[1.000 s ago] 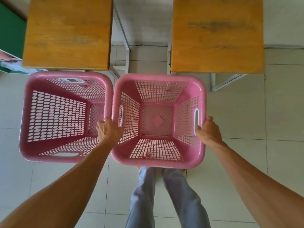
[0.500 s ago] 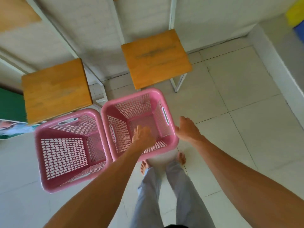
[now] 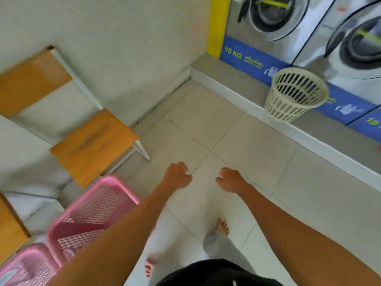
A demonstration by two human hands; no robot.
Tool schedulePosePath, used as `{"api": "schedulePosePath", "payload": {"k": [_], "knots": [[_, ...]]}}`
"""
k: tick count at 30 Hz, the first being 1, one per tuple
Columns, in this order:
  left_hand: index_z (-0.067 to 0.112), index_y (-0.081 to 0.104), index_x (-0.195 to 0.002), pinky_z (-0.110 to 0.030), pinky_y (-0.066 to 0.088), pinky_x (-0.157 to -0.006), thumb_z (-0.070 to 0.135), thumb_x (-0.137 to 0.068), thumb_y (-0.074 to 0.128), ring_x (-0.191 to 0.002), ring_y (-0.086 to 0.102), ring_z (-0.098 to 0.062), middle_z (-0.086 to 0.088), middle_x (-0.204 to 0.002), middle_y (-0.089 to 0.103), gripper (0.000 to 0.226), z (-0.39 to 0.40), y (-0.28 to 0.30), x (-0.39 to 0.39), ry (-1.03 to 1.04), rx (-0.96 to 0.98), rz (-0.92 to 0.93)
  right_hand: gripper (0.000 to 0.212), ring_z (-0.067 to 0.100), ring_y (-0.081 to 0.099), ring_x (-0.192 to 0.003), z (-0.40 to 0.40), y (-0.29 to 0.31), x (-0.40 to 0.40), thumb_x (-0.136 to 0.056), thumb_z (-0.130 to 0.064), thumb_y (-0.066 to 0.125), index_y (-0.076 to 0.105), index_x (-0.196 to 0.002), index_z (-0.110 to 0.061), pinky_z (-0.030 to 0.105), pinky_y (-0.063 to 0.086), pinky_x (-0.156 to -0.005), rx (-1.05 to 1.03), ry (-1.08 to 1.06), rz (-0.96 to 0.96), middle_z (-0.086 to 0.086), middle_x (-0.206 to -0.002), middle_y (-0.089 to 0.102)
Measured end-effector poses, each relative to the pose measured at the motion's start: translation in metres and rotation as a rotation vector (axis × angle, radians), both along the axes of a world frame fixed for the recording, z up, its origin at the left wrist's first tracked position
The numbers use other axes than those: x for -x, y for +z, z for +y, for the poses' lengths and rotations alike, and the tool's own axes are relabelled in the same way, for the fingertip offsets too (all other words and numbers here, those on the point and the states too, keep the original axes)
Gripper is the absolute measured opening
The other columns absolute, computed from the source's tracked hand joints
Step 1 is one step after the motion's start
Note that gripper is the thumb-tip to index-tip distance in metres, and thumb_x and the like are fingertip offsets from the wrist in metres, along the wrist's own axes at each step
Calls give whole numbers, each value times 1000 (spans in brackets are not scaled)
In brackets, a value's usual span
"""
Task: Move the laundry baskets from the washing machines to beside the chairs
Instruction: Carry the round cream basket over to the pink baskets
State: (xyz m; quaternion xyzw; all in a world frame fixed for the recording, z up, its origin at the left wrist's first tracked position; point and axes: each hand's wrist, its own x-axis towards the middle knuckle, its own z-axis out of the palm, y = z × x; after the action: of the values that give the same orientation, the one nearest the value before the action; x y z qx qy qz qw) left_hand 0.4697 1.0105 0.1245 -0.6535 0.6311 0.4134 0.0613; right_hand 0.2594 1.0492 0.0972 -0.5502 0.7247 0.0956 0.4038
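Pink lattice-walled square baskets (image 3: 92, 213) sit by wooden chairs (image 3: 92, 145); both hands (image 3: 178, 176) (image 3: 228, 179) hang loosely curled, empty.

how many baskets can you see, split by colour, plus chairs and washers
pink baskets: 2, one by the wooden chair, one at the lower left edge
cream baskets: 1, on the ledge by the washers
wooden chairs: 2 seats in full view or nearly
washing machines: 2
total: 7
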Motion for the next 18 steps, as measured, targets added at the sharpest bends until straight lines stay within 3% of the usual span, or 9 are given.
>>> {"api": "schedulePosePath", "payload": {"k": [2,6,12,18], "knots": [[23,59,-119,-38,47,-97,30,-82,60,-117,54,-27,-10,-132,50,38,-22,8,56,-63,32,23,50,28,58,-114,-1,-8,65,-86,-41,38,57,-118,-7,32,46,-91,0,-63,18,12,-129,60],[22,61,-116,-29,40,-91,29,-83,62,-118,51,-22,-4,-131,55,34,-57,27,166,-157,66,107,43,30,55,-123,1,25,166,-95,-29,48,54,-130,-5,31,42,-95,75,-279,27,12,-134,58],[21,62,-113,-25,39,-81,27,-82,62,-108,57,-20,-2,-120,62,32,-106,46,287,-332,57,114,42,30,54,-126,-23,45,274,-95,-25,48,57,-131,-6,32,41,-98,185,-509,9,11,-136,59],[16,62,-120,-30,45,-94,22,-86,61,-119,54,-23,-2,-125,57,35,-175,42,375,-404,78,122,42,28,50,-132,-68,44,353,-98,-26,48,56,-134,-7,31,37,-106,227,-606,-8,10,-142,55]]}}
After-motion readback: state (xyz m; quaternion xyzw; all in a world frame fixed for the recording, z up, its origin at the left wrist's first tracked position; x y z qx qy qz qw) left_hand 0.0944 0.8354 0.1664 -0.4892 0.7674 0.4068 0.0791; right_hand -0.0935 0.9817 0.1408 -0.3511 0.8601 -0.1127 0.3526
